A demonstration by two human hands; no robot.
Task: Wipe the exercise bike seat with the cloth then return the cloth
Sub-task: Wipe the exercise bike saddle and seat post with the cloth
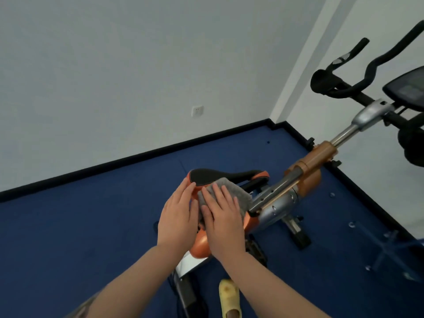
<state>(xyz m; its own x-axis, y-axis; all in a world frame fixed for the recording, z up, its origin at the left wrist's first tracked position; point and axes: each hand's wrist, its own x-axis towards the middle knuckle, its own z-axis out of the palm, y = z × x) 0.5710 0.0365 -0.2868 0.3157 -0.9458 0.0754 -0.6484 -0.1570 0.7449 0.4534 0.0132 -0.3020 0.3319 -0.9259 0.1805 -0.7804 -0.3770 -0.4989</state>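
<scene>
The exercise bike seat [206,176] is black with orange edges and sits at the centre of the view. A grey cloth [231,191] lies across its near half. My right hand [223,216] presses flat on the cloth with fingers spread. My left hand [177,214] rests on the seat's left orange edge, fingers together and extended, beside the cloth. Both hands hide the near part of the seat.
The bike's orange and silver frame [307,171] runs up to the right to black handlebars [344,86] and a console [408,88]. Blue carpet [91,226] covers the floor, with white walls behind. A yellow slipper [229,297] shows at the bottom.
</scene>
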